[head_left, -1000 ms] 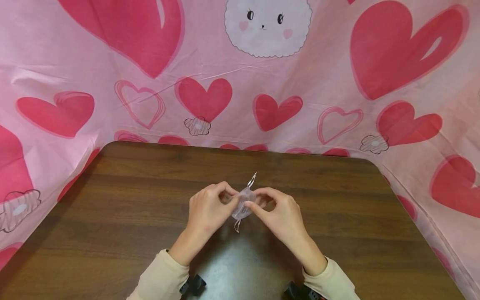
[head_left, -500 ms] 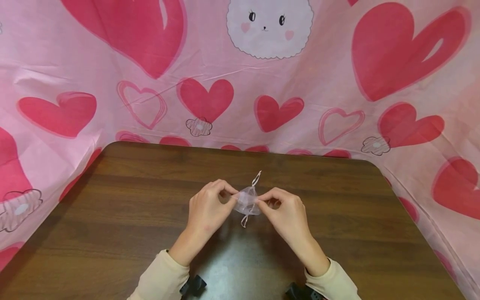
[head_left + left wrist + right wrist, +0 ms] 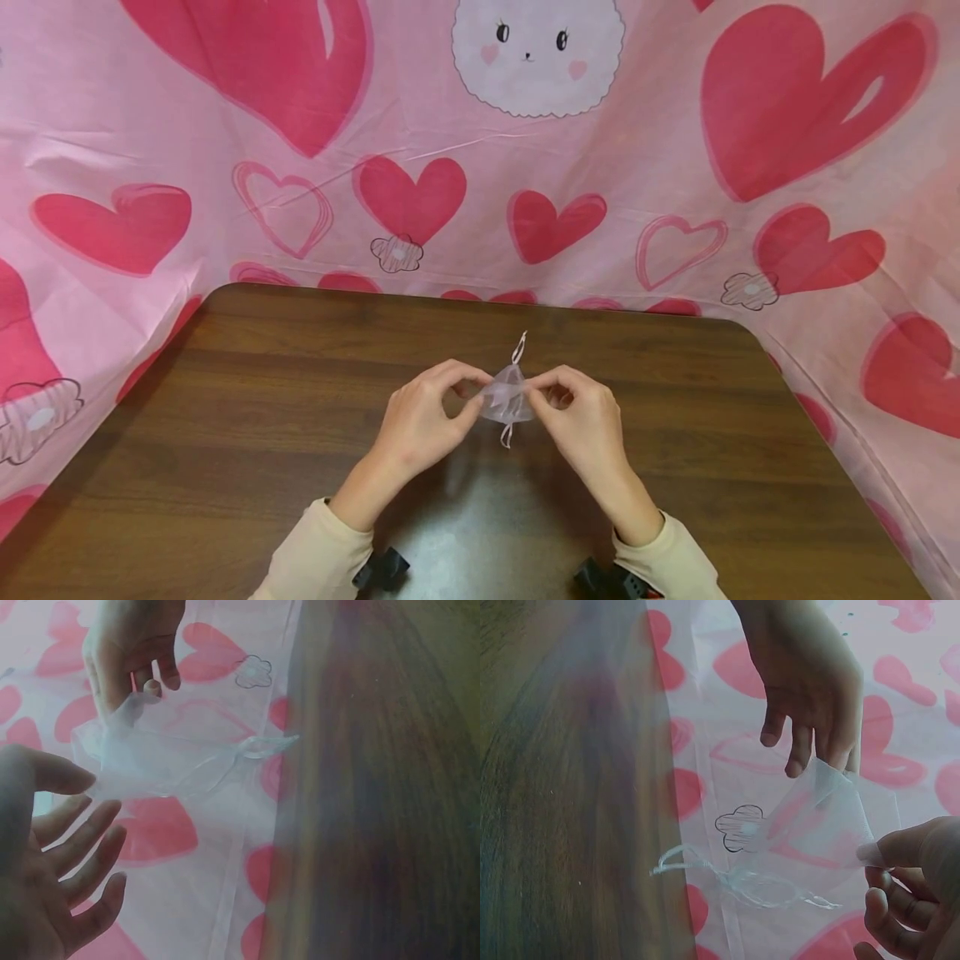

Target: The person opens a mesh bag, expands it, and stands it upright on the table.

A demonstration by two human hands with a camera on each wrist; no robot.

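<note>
A small sheer whitish drawstring pouch (image 3: 507, 398) is held between the two hands above the middle of the table. One cord loop (image 3: 519, 348) sticks out at its far side and another cord loop (image 3: 507, 435) at its near side. My left hand (image 3: 429, 417) pinches the pouch's left edge between thumb and forefinger, the other fingers spread loosely in the left wrist view. On the opposite edge, the right hand (image 3: 581, 425) pinches the fabric with thumb and index finger (image 3: 900, 847). Through the thin cloth (image 3: 810, 825) the printed backdrop shows.
A dark brown wooden table (image 3: 262, 433) lies under the hands. Behind it and along both sides hangs a pink sheet (image 3: 637, 150) printed with red hearts. Black wrist devices (image 3: 382, 571) sit below the cream sleeves (image 3: 318, 554).
Both hands have shifted slightly right with the pouch. The right hand's grip has moved outward to the pouch's right edge, and the pouch is spread flatter, its cords now nearly upright in view.
</note>
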